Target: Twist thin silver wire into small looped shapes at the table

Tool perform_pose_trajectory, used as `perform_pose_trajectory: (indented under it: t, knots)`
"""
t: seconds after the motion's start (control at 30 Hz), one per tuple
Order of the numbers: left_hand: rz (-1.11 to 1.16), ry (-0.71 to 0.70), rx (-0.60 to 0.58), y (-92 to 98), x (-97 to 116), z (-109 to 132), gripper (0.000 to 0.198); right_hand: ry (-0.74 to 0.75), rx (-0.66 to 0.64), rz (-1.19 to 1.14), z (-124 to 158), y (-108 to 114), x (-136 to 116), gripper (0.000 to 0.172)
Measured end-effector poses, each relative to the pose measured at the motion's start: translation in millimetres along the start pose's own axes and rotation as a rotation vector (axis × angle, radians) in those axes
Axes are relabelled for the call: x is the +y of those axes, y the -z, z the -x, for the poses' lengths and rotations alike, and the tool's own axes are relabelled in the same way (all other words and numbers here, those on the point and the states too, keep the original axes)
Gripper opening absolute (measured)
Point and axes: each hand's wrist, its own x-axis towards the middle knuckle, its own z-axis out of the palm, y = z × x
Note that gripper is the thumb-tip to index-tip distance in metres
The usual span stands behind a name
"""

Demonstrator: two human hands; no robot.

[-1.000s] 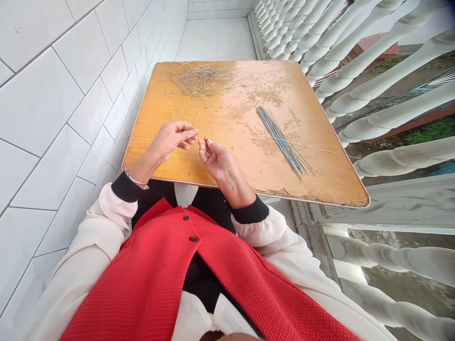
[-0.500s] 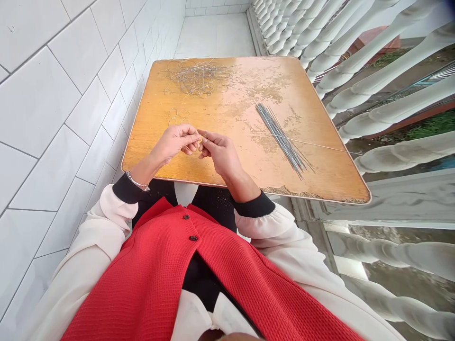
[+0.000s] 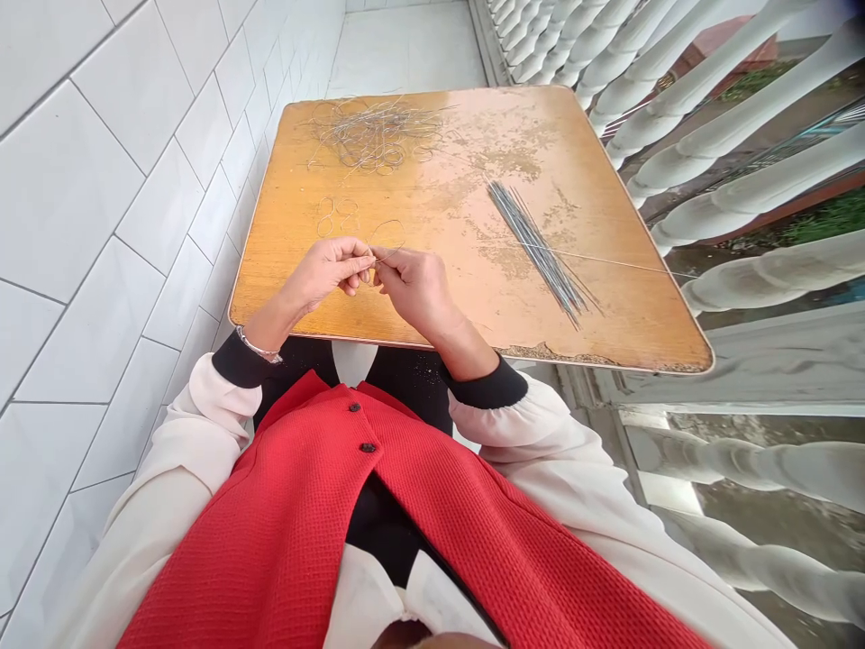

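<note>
Over the near left part of the wooden table, my left hand (image 3: pixel 340 267) and my right hand (image 3: pixel 414 278) meet, fingertips pinched almost together. Between them both hands grip a thin wire (image 3: pixel 387 224), part of which curves up in a loop above my right fingers. Its ends are hidden in the fingers. Just beyond my left hand, a small bent wire piece with round loops (image 3: pixel 336 216) lies flat. Farther back sits a tangled heap of looped wires (image 3: pixel 378 135). To the right of my hands rests a bundle of straight grey wires (image 3: pixel 537 252).
One long thin wire (image 3: pixel 608 261) crosses the bundle and reaches past the right edge of the worn tabletop (image 3: pixel 466 216). A white tiled wall (image 3: pixel 101 207) runs along the left. White balusters (image 3: pixel 736 198) stand close on the right.
A larger wire loop now shows above my right fingers, and my right hand has turned slightly. My left hand stays nearly in place. The view has shifted a little.
</note>
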Motion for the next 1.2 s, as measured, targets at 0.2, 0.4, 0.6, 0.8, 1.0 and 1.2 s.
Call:
perform_pose_trajectory:
  t: [0.2,0.4,0.6,0.8,1.0,1.2]
  knots:
    - [0.035,0.000,0.049,-3.0,-0.5,2.1,0.021,0.013,0.051,-0.022,1.5,0.3,1.5,0.031]
    - [0.098,-0.015,0.165,-8.9,-1.5,2.8,0.019,-0.159,0.120,-0.267,-0.8,-1.8,5.9,0.030]
    - [0.181,-0.081,0.366,-15.9,-12.4,-3.1,0.020,-0.224,0.275,-0.577,4.5,-8.9,6.9,0.030]
    - [0.173,-0.132,0.486,-20.9,-12.7,-8.7,0.024,-0.044,0.350,-0.511,22.2,-21.1,0.9,0.032]
    - [0.134,-0.118,0.539,-18.7,-7.9,-9.8,0.026,0.137,0.303,-0.300,41.2,-27.7,-2.0,0.016]
    - [0.133,-0.106,0.550,-11.0,-3.4,-9.4,0.026,0.261,0.196,-0.120,53.2,-25.3,0.7,0.014]
